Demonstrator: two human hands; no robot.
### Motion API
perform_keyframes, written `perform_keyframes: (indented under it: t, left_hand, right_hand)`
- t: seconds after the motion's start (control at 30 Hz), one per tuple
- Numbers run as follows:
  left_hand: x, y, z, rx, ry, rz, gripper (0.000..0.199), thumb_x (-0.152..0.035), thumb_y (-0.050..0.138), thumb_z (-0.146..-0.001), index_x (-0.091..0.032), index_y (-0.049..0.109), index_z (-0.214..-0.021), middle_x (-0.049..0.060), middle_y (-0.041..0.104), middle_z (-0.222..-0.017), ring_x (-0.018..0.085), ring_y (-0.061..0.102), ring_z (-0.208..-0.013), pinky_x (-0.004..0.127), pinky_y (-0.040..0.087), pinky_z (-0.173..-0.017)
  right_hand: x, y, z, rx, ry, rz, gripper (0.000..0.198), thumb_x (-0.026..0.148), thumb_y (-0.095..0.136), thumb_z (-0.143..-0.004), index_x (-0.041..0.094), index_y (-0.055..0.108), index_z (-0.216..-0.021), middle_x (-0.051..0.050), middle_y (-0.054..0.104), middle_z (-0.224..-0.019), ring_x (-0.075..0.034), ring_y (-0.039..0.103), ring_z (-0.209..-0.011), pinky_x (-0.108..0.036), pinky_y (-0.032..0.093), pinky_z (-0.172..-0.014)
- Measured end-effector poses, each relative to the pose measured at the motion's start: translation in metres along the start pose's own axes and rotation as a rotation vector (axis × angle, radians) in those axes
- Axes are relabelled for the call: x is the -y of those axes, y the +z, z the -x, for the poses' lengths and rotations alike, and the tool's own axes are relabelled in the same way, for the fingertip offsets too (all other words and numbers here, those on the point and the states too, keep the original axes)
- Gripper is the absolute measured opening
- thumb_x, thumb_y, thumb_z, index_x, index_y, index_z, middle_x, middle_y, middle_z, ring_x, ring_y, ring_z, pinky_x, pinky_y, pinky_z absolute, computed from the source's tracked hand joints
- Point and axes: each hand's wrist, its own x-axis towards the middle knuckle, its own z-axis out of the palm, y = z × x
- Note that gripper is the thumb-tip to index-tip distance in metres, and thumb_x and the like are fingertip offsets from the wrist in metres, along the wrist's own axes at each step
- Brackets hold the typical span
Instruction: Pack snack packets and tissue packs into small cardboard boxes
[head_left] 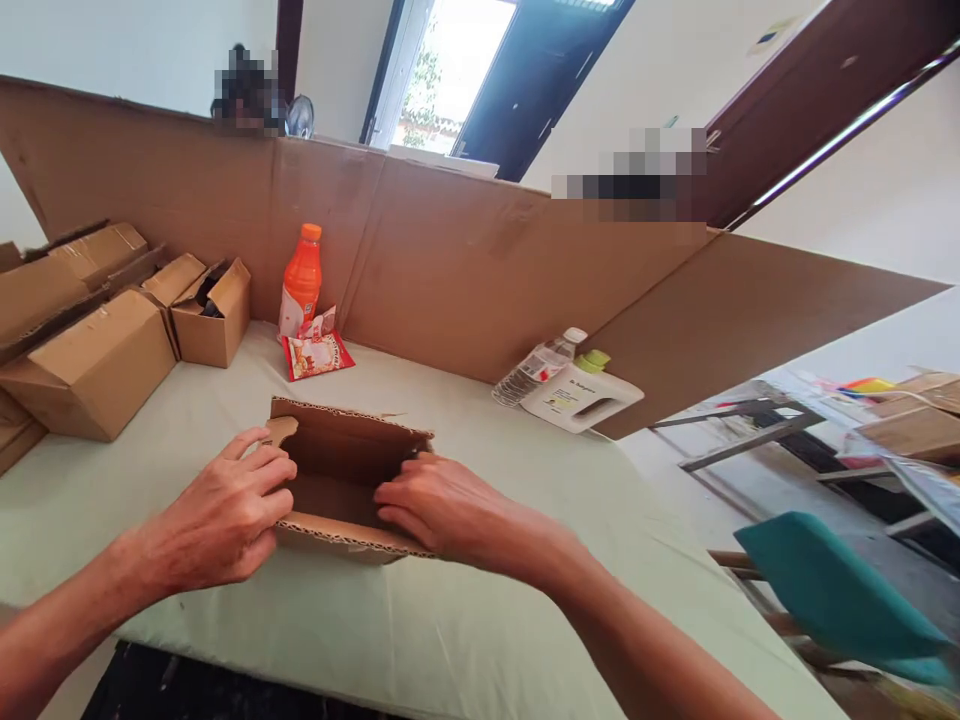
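Observation:
An open-topped cardboard box (341, 545) sits on the pale green cloth in front of me, and its inside shows no contents. At its left end my left hand (232, 510) has its fingers curled over the edge, by a small torn-looking flap (282, 432). My right hand (442, 500) bends over the right end, fingers closed and reaching inside the rim; its fingertips are partly in shadow. Both hands grip the box walls.
Several cardboard boxes (105, 350) stand at the left. Behind are an orange bottle (303, 270), red snack packets (319, 355), a clear bottle (536, 370) and a white jug (577, 395). A cardboard screen (450, 260) borders the table. A teal chair (832, 590) is at right.

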Motion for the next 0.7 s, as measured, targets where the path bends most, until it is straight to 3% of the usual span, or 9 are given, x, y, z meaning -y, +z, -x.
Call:
perform_keyframes:
  t: [0.17, 0.23, 0.3, 0.4, 0.47, 0.53, 0.7]
  left_hand:
    - [-0.001, 0.005, 0.011, -0.151, -0.097, 0.029, 0.017, -0.002, 0.054, -0.073, -0.018, 0.059, -0.069, 0.010, 0.065, -0.102, 0.026, 0.062, -0.108, 0.049, 0.047, -0.109]
    - [-0.003, 0.009, 0.014, -0.191, -0.116, 0.062, 0.019, 0.000, 0.053, -0.070, -0.018, 0.060, -0.069, 0.010, 0.065, -0.105, 0.027, 0.060, -0.113, 0.048, 0.049, -0.107]
    - [-0.004, 0.013, 0.014, -0.220, -0.134, 0.093, 0.020, 0.000, 0.052, -0.067, -0.018, 0.061, -0.070, 0.011, 0.065, -0.108, 0.028, 0.059, -0.116, 0.048, 0.051, -0.105]
    - [-0.005, 0.018, 0.014, -0.260, -0.153, 0.139, 0.023, 0.001, 0.051, -0.066, -0.018, 0.062, -0.073, 0.011, 0.065, -0.112, 0.027, 0.059, -0.118, 0.046, 0.053, -0.104]
    - [-0.005, 0.021, 0.015, -0.284, -0.147, 0.167, 0.026, 0.001, 0.050, -0.065, -0.019, 0.062, -0.077, 0.011, 0.065, -0.114, 0.027, 0.059, -0.120, 0.048, 0.054, -0.104]
    - [-0.005, 0.025, 0.017, -0.304, -0.141, 0.197, 0.031, 0.000, 0.048, -0.063, -0.019, 0.062, -0.082, 0.011, 0.066, -0.116, 0.028, 0.058, -0.123, 0.050, 0.054, -0.105]
    - [0.000, 0.042, 0.024, -0.276, -0.154, 0.221, 0.029, -0.005, 0.050, -0.067, -0.022, 0.063, -0.087, 0.011, 0.069, -0.120, 0.030, 0.059, -0.124, 0.051, 0.057, -0.103]
  right_hand:
    - [-0.014, 0.057, 0.054, -0.571, -0.002, -0.343, 0.025, 0.022, 0.052, -0.101, 0.021, 0.075, -0.110, -0.009, 0.078, -0.101, -0.022, 0.071, -0.095, -0.034, 0.057, -0.083]
    - [-0.019, 0.079, 0.068, -0.710, 0.005, -0.509, 0.024, 0.025, 0.057, -0.099, 0.024, 0.075, -0.116, -0.008, 0.078, -0.110, -0.022, 0.072, -0.106, -0.034, 0.059, -0.088]
    - [-0.029, 0.093, 0.075, -0.790, 0.040, -0.689, 0.020, 0.029, 0.062, -0.097, 0.027, 0.077, -0.110, -0.006, 0.079, -0.104, -0.023, 0.074, -0.102, -0.034, 0.061, -0.087]
    - [-0.058, 0.098, 0.066, -0.972, 0.276, -0.881, 0.021, 0.037, 0.064, -0.095, 0.024, 0.079, -0.089, -0.007, 0.079, -0.084, -0.023, 0.076, -0.082, -0.033, 0.063, -0.075]
    - [-0.083, 0.094, 0.043, -1.061, 0.433, -0.914, 0.026, 0.043, 0.064, -0.092, 0.021, 0.078, -0.087, -0.008, 0.079, -0.082, -0.023, 0.075, -0.075, -0.035, 0.063, -0.071]
    - [-0.106, 0.087, 0.006, -1.017, 0.452, -0.879, 0.030, 0.045, 0.061, -0.092, 0.019, 0.077, -0.094, -0.010, 0.080, -0.088, -0.024, 0.075, -0.079, -0.038, 0.062, -0.072]
    - [-0.143, 0.068, -0.130, -0.596, 0.396, -0.422, 0.037, 0.021, 0.041, -0.097, 0.017, 0.072, -0.118, -0.012, 0.074, -0.123, -0.023, 0.070, -0.110, -0.039, 0.056, -0.092]
